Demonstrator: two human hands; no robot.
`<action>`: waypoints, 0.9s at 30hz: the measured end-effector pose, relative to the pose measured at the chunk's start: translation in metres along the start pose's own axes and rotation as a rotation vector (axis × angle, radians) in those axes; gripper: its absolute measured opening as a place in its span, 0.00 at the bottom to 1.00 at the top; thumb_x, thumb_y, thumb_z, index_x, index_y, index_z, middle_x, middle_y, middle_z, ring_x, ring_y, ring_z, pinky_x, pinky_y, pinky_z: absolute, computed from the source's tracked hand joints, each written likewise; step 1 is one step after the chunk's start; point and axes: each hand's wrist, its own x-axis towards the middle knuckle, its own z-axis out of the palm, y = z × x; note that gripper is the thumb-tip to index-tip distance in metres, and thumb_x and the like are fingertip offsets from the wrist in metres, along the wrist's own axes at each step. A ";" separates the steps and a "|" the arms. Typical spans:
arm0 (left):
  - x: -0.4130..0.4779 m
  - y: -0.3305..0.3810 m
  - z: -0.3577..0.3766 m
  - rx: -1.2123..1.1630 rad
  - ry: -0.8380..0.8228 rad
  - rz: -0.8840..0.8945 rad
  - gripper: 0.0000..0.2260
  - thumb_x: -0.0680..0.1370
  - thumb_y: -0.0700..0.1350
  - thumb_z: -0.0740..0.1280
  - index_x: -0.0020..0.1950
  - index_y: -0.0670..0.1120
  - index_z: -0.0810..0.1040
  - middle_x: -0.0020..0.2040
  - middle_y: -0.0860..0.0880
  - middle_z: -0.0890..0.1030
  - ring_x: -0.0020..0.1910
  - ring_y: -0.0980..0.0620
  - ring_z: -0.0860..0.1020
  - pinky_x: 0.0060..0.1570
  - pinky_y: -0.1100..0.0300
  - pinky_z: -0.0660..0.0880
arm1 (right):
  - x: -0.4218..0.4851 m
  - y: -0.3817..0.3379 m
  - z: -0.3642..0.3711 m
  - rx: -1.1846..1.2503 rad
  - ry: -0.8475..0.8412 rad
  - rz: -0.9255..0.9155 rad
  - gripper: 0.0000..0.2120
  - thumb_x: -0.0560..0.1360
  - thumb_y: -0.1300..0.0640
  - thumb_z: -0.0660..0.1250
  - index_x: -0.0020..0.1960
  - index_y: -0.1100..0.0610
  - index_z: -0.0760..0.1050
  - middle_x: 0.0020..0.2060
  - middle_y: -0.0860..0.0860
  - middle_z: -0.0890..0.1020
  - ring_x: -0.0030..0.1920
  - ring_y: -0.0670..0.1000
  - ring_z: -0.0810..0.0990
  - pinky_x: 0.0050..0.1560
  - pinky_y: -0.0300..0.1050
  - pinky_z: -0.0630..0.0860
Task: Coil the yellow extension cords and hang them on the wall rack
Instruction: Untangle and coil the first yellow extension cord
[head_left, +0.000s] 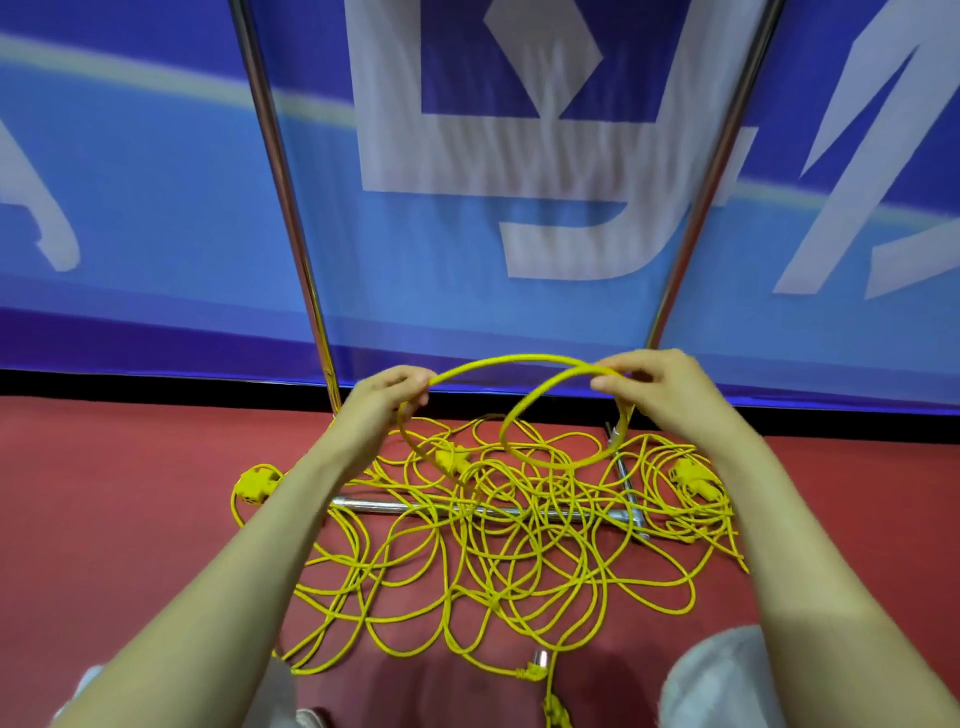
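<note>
Head view: behind both hands hangs a blue banner (156, 208) with very large white characters (395, 156). The frame crops them to parts of strokes, so no word can be read, and no brand or label is legible on the cords or plugs. The left hand (389, 397) is raised before the banner's lower edge, its forearm reaching up from the lower left. Its fingers curl round a yellow extension cord (519, 359), gripping it at the left end of a loop. The right hand (660, 387) is level with it and well apart to the right. Its thumb and fingertips pinch the same cord where two loops cross. Between the hands the cord arches over, and two overlapping rings hang below them. Under and beyond both hands the rest of the cords lie in a loose tangle (493, 551) on the red floor (104, 519). The tangle drapes over the chrome base bar (374, 505) of the rack (714, 176), whose two poles (275, 171) rise just beyond either hand. A yellow socket block (257, 483) lies beside the left forearm. One plug (696, 475) lies just right of the right wrist, and another plug (535, 669) lies nearer the person, between the forearms.
</note>
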 end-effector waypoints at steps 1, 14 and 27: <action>-0.001 0.003 -0.001 0.028 0.011 0.039 0.09 0.80 0.42 0.62 0.44 0.47 0.81 0.32 0.54 0.75 0.30 0.59 0.67 0.34 0.66 0.62 | -0.001 0.003 0.003 -0.093 -0.025 -0.014 0.07 0.71 0.56 0.73 0.47 0.45 0.81 0.37 0.41 0.81 0.36 0.41 0.73 0.39 0.28 0.66; -0.022 0.019 0.039 0.434 -0.208 0.244 0.05 0.78 0.44 0.68 0.49 0.47 0.83 0.45 0.55 0.83 0.44 0.68 0.78 0.46 0.76 0.69 | -0.004 -0.022 0.051 -0.216 -0.289 -0.117 0.10 0.74 0.50 0.70 0.54 0.50 0.82 0.42 0.45 0.78 0.44 0.44 0.75 0.48 0.42 0.70; -0.017 0.005 0.045 0.234 -0.104 -0.309 0.21 0.83 0.54 0.55 0.44 0.42 0.80 0.37 0.47 0.82 0.35 0.52 0.78 0.39 0.60 0.74 | 0.003 -0.019 0.058 -0.013 0.026 0.101 0.08 0.74 0.50 0.70 0.45 0.54 0.83 0.26 0.41 0.74 0.29 0.39 0.71 0.31 0.29 0.65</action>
